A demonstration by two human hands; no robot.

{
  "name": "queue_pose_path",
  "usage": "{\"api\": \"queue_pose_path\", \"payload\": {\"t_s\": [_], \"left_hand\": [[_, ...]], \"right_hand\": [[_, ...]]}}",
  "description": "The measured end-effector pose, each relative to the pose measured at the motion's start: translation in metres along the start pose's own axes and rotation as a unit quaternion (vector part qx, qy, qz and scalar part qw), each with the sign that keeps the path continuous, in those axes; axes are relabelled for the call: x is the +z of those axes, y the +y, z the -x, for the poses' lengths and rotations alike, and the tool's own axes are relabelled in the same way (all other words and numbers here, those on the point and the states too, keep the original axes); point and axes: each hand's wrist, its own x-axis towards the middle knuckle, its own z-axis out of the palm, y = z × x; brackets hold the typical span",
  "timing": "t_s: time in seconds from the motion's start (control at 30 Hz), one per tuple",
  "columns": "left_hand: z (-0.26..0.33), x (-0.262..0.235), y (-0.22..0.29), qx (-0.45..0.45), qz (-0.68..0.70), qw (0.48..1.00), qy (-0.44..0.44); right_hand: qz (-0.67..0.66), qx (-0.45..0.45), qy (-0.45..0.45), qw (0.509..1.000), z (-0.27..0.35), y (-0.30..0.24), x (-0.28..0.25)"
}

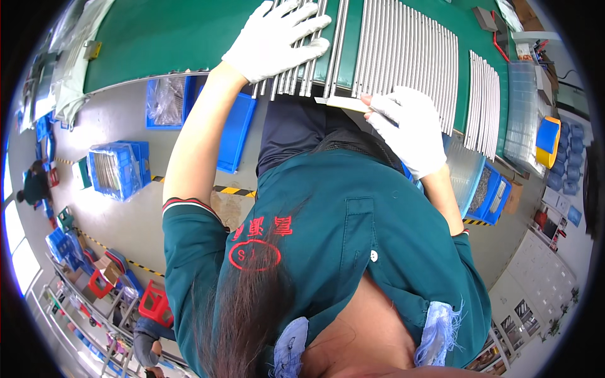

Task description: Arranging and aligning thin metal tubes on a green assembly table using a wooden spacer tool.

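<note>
My left hand (277, 41), in a white glove, lies flat with fingers spread over several slim metal rods (341, 38) at the edge of the green table (170, 38). In my right hand (409, 129), also gloved, is a thin flat tool with a pale handle (346, 103) and a short metallic tip. Its bare-looking thumb and finger ends pinch the handle, and the tip points left, close to the rods' near ends. Right of the left hand, a wide row of metal rods (406, 53) lies side by side. The glove hides parts of the rods under it.
Shorter rods (483, 104) lie farther right on the table. A yellow and blue tape-like roll (547, 142) sits beyond clear plastic boxes (523, 113). Blue bins (236, 135) stand below the table edge; a wrapped blue crate (118, 169) is on the floor. Other people are at far left.
</note>
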Motion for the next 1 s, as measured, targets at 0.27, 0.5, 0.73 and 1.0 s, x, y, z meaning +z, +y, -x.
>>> {"api": "queue_pose_path", "payload": {"t_s": [0.27,0.5,0.73,1.0], "left_hand": [[-0.001,-0.006,0.001,-0.007,0.007,1.0,-0.008],[-0.002,-0.008,0.002,-0.021,0.011,1.0,-0.02],[0.002,0.001,-0.002,0.009,-0.003,1.0,0.014],[0.0,0.0,0.002,0.016,-0.016,1.0,0.014]], "right_hand": [[-0.011,0.041,0.018,0.999,-0.006,-0.002,0.013],[-0.015,0.061,0.015,0.998,-0.009,-0.002,0.015],[0.004,0.128,0.027,0.991,-0.02,-0.006,0.008],[-0.024,0.109,0.014,0.994,-0.012,-0.006,0.005]]}}
